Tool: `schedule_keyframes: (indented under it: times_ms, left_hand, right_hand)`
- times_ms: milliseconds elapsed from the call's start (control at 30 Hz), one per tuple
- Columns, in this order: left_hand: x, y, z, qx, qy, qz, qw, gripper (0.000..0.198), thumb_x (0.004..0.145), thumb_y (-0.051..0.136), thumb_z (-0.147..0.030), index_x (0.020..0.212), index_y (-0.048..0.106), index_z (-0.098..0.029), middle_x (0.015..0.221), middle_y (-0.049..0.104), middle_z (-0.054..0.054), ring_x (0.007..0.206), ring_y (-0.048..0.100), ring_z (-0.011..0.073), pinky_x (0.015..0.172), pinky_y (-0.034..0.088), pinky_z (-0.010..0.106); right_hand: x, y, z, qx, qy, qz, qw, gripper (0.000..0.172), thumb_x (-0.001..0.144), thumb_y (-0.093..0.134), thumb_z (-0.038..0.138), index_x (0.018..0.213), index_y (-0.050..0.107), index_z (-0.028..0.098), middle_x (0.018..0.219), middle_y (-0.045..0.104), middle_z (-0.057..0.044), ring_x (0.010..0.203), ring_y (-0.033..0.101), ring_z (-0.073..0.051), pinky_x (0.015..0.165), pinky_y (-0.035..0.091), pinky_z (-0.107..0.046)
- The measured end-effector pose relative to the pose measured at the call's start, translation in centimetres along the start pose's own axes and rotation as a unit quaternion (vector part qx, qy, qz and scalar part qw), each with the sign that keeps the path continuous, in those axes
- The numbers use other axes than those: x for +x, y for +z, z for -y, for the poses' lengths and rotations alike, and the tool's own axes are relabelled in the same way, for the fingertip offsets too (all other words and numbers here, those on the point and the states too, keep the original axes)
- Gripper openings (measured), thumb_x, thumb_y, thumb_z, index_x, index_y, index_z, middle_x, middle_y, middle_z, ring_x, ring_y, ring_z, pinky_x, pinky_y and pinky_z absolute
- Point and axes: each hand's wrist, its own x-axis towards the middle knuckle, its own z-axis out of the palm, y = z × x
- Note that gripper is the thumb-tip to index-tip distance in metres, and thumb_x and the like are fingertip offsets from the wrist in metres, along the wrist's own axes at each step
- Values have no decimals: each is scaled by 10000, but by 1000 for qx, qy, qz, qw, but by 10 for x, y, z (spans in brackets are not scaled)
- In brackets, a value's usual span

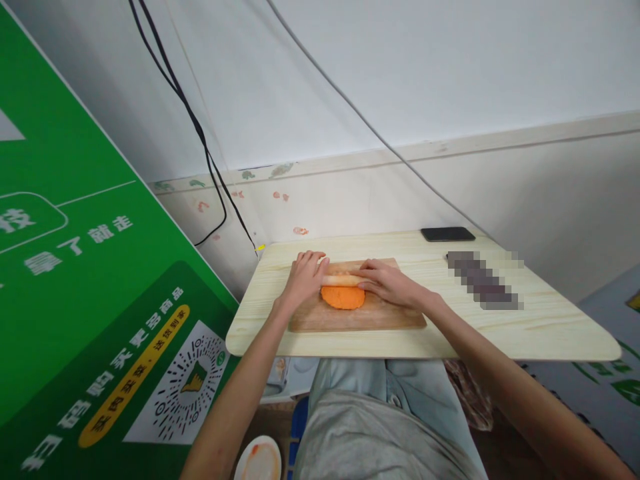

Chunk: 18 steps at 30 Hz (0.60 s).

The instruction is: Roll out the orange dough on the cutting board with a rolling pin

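Observation:
A pale wooden rolling pin (343, 281) lies crosswise over a flat, rounded piece of orange dough (344, 299). My left hand (306, 275) is closed over the pin's left end, and my right hand (384, 279) grips the right end. Most of the dough shows on the near side of the pin; a thin strip shows beyond it. Under the dough is a brown wooden cutting board (360, 322), lightly smeared around the dough. My fingers partly hide both pin ends.
The board rests on a light wood-grain table (500, 337) against a white wall. A black phone (447, 234) lies at the back right, near a blurred-out dark object (483, 280). A green printed panel (100, 267) stands left. Below is a stained white lid or plate (259, 460).

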Motion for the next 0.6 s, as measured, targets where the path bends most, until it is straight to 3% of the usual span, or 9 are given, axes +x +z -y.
schedule_keyframes:
  times_ms: [133,267,433,600]
  left_hand:
    - [7,12,13,35,-15,80,996,290,980,587,-282,1228,735,-248,1240,725,134,1222,605,334,1122,442,479]
    - [12,17,22,56,-25,128,990,413,963,561,-282,1352,694,-242,1333,697,151,1295,588,339,1149,424,495]
    - [2,28,28,11,-43,82,996,485,1019,509,-509,1323,702,-185,1316,718,195,1369,586,348,1229,343,514]
    - [-15,34,28,17,27,27,999,484,1046,519,-551,1292,702,-177,1366,725,219,1456,567,366,1250,349,539]
  right_hand:
    - [7,3,-6,-3,7,-21,1000,426,1102,465,462,1256,788,230,1236,685,-143,1178,644,-295,1094,508,-489]
    - [16,6,-9,-98,65,-24,993,512,1076,420,360,1535,600,224,1418,632,-186,1306,590,-344,1117,475,-561]
    - [22,14,-12,-174,69,-11,982,631,1065,379,363,1680,405,222,1646,513,-167,1526,454,-350,1249,351,-563]
    - [9,30,-5,-192,130,-50,971,697,1114,275,505,1673,398,107,1669,494,-218,1601,378,-376,1288,298,-598]
